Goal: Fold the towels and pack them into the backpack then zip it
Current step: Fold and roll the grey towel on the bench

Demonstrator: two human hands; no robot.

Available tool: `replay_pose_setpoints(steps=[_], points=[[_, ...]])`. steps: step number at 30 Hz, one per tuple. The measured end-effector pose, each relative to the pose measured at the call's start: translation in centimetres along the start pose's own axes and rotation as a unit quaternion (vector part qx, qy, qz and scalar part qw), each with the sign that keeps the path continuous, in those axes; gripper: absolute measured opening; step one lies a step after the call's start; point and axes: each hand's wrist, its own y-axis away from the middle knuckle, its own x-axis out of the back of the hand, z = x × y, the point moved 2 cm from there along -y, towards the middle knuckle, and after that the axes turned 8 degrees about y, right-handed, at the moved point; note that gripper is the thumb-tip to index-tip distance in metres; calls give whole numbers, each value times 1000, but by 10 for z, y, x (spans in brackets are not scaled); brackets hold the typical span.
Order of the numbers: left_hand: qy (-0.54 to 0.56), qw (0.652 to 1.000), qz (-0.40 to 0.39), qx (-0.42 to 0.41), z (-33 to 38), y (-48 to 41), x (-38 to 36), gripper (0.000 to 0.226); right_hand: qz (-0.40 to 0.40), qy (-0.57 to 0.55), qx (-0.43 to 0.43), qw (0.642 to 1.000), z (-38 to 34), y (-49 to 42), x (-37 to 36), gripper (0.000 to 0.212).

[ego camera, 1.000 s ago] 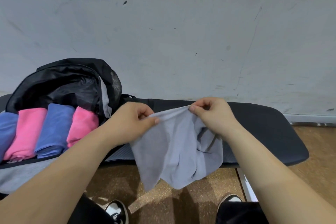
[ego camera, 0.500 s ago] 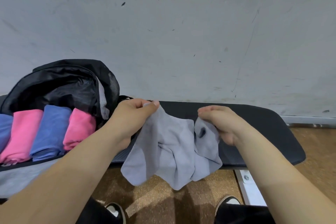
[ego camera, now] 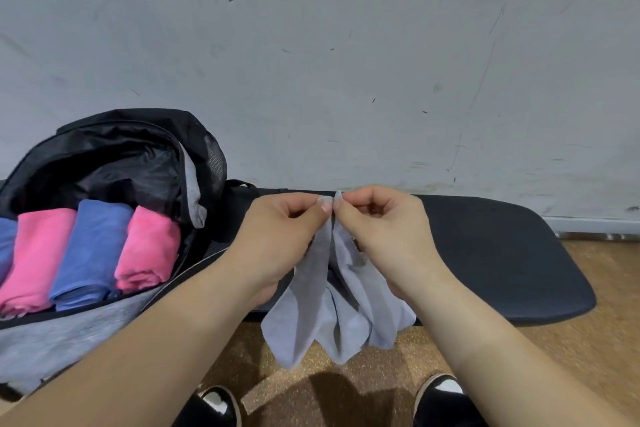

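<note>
Left hand [ego camera: 284, 239]: pinches one top corner of the grey towel [ego camera: 304, 308].
Right hand [ego camera: 384, 236]: pinches the other top corner; the two corners touch.
Grey towel: hangs in loose folds below both hands, over the near edge of the surface [ego camera: 502, 253].
Backpack [ego camera: 104, 149]: open, left on the surface, with pink and blue folded towels [ego camera: 93, 246] side by side inside.

grey towel [ego camera: 332, 315] hangs beside open, towel-filled backpack [ego camera: 114, 163].

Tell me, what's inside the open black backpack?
Four folded cloth towels lie side by side in the black-and-grey fabric backpack: edge blue towel, left pink towel, middle blue towel, right pink towel. Anything beneath them is covered.
</note>
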Motion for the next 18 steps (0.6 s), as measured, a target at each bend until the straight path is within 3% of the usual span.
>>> replay_pose_setpoints(steps=[3, 8, 12, 15, 18], points=[[8, 1000, 20, -7, 0, -3, 4, 22, -14, 12, 22, 1000, -3, 4, -4, 5], [-2, 1000, -13, -4, 1, -2, 6, 26, -36, 63, 74, 995, -5, 6, -6, 10], [-5, 999, -37, -6, 6, 1, 7, 25, -64, 115, 122, 984, -7, 10, -5, 35], [-8, 999, -31, -39, 10, 3, 11, 20, -122, 42, 71, 989, -9, 10, -2, 51], [-18, 998, -42, -41, 12, 3, 16, 18, -166, -20, 15, 986, -9, 8, 1, 53]])
